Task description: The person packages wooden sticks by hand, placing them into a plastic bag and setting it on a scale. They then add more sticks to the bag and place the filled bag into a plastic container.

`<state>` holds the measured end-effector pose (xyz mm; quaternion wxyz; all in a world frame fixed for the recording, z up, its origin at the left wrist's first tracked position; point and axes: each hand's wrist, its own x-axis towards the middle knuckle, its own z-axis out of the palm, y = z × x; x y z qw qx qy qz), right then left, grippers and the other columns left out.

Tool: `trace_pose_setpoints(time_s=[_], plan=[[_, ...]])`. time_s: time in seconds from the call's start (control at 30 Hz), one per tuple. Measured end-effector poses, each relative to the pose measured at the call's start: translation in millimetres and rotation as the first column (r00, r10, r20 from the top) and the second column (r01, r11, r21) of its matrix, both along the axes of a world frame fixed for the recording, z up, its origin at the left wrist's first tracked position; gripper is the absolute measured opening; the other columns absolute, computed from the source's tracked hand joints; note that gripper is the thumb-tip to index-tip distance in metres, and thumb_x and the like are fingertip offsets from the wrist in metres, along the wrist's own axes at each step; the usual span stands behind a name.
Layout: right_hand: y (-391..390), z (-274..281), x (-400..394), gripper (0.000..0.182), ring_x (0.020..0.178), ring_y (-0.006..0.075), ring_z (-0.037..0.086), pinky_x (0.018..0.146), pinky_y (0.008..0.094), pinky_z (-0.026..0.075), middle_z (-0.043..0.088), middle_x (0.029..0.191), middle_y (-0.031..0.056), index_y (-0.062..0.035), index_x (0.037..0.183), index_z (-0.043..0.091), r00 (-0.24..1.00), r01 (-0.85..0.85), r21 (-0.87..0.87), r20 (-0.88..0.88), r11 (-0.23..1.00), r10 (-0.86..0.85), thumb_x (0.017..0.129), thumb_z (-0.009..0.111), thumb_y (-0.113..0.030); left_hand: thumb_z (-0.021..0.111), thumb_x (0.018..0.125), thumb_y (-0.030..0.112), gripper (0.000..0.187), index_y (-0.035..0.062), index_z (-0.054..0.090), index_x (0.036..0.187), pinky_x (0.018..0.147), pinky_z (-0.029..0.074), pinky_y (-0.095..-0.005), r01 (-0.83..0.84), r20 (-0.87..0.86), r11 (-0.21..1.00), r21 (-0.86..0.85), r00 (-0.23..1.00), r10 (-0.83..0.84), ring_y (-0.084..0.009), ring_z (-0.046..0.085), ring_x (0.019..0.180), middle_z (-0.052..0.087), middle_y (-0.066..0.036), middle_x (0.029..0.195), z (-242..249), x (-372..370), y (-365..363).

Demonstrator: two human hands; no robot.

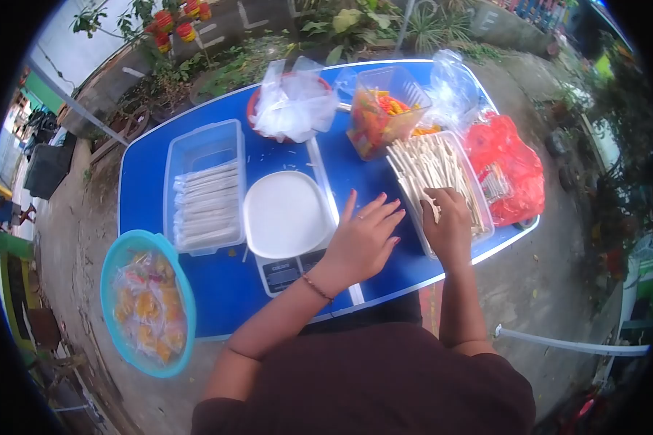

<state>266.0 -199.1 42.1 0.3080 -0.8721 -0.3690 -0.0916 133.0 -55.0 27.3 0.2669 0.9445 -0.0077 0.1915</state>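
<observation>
My left hand (366, 239) is open above the blue table, its fingers spread, holding nothing. Beside it, a white plate (286, 214) rests on a digital kitchen scale (283, 274). My right hand (448, 228) reaches into a clear plastic container (484, 210) full of thin, pale sticks (429, 163). Its fingers are curled and closed on some of those sticks; how many is hidden. To the left, a clear plastic box (205, 145) contains a stack of wrapped stick packets (207, 206).
A turquoise basket (190, 304) with bagged snacks stands at the table's left edge. At the back are a red bowl under clear plastic bags (292, 109) and a clear tub (388, 119) of orange-red pieces. A red plastic bag (511, 170) lies on the right.
</observation>
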Motion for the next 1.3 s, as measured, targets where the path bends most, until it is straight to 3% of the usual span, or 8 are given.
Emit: trace_pose_setpoints(time_s=[0.13,0.3,0.57,0.67,0.77,1.0,1.2,1.3], plan=[[-11.9,-10.8,9.2,0.04,0.097,0.037,0.058,0.082,0.0421,0.048,0.058,0.105,0.0202,0.0042,0.111,0.06,0.994,0.106,-0.002,0.019,0.994,-0.105,0.08,0.072,-0.017,0.063,0.089,0.023,0.051,0.0037,0.051,0.134,0.114,0.02,-0.0569,0.049,-0.04,0.995,0.083,0.998,-0.046,-0.0296,0.038,0.138,0.046,-0.013,0.143,-9.6,23.8,-21.3],[-11.5,-15.3,12.1,0.029,0.092,0.0381,0.058,0.079,0.044,0.048,0.057,0.097,0.0207,0.0042,0.103,0.06,0.991,0.12,-0.001,0.051,0.993,-0.12,0.082,0.068,-0.015,0.065,0.086,0.024,0.059,-0.0004,0.046,0.137,0.114,0.021,-0.0568,0.046,-0.111,0.975,0.218,0.994,-0.022,-0.0315,0.036,0.139,0.039,-0.017,0.148,-10.3,40.6,-31.8],[-8.9,-20.3,28.7,0.013,0.082,0.0392,0.057,0.072,0.0469,0.047,0.055,0.086,0.0208,0.0025,0.085,0.053,0.992,0.119,0.037,0.032,0.992,-0.12,0.087,0.058,-0.009,0.062,0.086,0.019,0.053,-0.0006,0.05,0.134,0.114,0.019,-0.0572,0.078,-0.099,0.989,0.128,0.993,-0.065,-0.0312,0.036,0.139,0.04,-0.016,0.148,-10.0,48.9,-24.6],[-9.3,-19.1,26.9,0.014,0.082,0.0385,0.057,0.071,0.0461,0.048,0.056,0.087,0.02,0.002,0.087,0.053,0.989,0.144,0.021,0.028,0.989,-0.145,0.087,0.059,-0.011,0.059,0.087,0.017,0.05,-0.0001,0.052,0.133,0.115,0.019,-0.0565,0.065,-0.078,0.995,0.081,0.995,-0.059,-0.0309,0.037,0.138,0.042,-0.016,0.146,-11.2,52.7,-23.5],[-7.3,-19.5,22.5,0.015,0.084,0.0377,0.058,0.071,0.0458,0.048,0.056,0.088,0.019,0.0014,0.088,0.053,0.985,0.111,-0.039,0.136,0.993,-0.105,0.088,0.059,-0.013,0.058,0.087,0.017,0.048,-0.0003,0.053,0.132,0.115,0.019,-0.0558,0.055,-0.07,0.995,0.082,0.996,-0.049,-0.0306,0.037,0.138,0.044,-0.016,0.145,-13.7,54.8,-22.2],[-2.9,-23.8,21.7,0.016,0.086,0.0374,0.058,0.072,0.0461,0.049,0.056,0.089,0.0187,0.0007,0.093,0.053,0.988,0.149,-0.164,0.065,0.975,-0.14,0.089,0.057,-0.015,0.058,0.087,0.016,0.047,-0.0012,0.053,0.131,0.115,0.019,-0.0558,0.053,-0.078,0.996,0.074,0.996,-0.047,-0.0302,0.037,0.138,0.044,-0.016,0.145,-12.2,55.0,-22.4],[-9.8,-23.4,24.9,0.015,0.08,0.0419,0.059,0.067,0.049,0.048,0.058,0.086,0.0233,0.0011,0.1,0.05,0.986,0.161,0.06,0.039,0.985,-0.164,0.091,0.055,-0.01,0.06,0.087,0.014,0.045,-0.002,0.054,0.129,0.116,0.019,-0.0535,0.055,-0.032,0.997,-0.059,0.998,-0.057,-0.0337,0.035,0.139,0.044,-0.015,0.145,-10.3,51.5,-19.2],[-11.0,-9.9,19.8,0.016,0.076,0.0438,0.059,0.064,0.0494,0.047,0.059,0.082,0.0252,0.0016,0.104,0.048,0.982,0.184,0.122,-0.059,0.975,-0.178,0.092,0.054,-0.008,0.058,0.092,0.013,0.045,-0.0018,0.049,0.133,0.116,0.025,-0.0456,0.083,0.117,0.923,-0.377,0.992,-0.041,-0.0289,0.036,0.14,0.047,-0.015,0.143,-2.6,57.0,-22.1]])
